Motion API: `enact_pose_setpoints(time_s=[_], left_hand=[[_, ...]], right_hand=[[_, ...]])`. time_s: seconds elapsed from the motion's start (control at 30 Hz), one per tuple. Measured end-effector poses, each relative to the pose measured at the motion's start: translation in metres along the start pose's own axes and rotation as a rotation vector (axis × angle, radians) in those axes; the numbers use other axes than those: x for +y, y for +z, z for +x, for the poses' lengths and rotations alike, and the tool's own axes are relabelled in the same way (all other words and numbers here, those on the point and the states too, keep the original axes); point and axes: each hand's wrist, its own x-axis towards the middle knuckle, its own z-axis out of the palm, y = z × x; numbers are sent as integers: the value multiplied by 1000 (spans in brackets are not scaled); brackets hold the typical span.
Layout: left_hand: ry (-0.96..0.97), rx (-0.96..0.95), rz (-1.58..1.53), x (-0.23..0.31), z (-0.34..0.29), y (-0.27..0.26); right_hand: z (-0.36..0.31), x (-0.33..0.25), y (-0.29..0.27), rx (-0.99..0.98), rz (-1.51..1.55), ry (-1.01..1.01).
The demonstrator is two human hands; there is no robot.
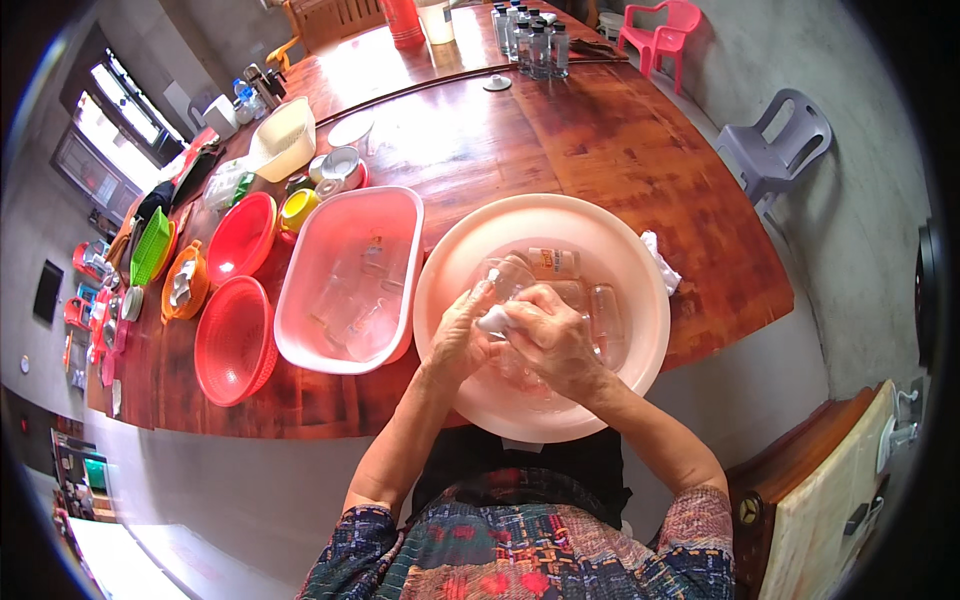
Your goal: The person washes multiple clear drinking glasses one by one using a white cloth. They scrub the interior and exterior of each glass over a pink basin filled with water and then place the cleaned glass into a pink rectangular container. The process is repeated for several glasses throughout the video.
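Both my hands are over a large round pale pink basin (648, 290) at the table's near edge. In my left hand (455, 338) is a clear drinking glass (512, 278), tilted, with the fingers curled round it. My right hand (555, 335) is closed on a small white cloth (494, 320) pressed against the glass; its exact shape is partly hidden by the fingers. Several clear glasses lie in the basin, among them one with a printed label (555, 263) and one glass (606, 315) on its side at the right.
Left of the basin stands a pink rectangular tub (290, 330) with several glasses in it. Red baskets (235, 340), an orange colander (186, 285) and a cream basket (283, 140) are farther left. A white cloth (660, 262) lies right of the basin. Capped bottles (540, 52) stand at the far end.
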Motion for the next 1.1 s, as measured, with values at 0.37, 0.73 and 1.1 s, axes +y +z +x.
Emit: enact_pose_setpoints(time_s=[0.37, 0.73, 1.1], left_hand=[[170, -57, 539, -6, -29, 38], [710, -186, 1549, 21, -52, 69], [746, -100, 1702, 32, -66, 60]], right_hand=[[39, 47, -12, 94, -197, 145], [-18, 63, -43, -445, 616, 604], [-19, 38, -50, -499, 815, 721]])
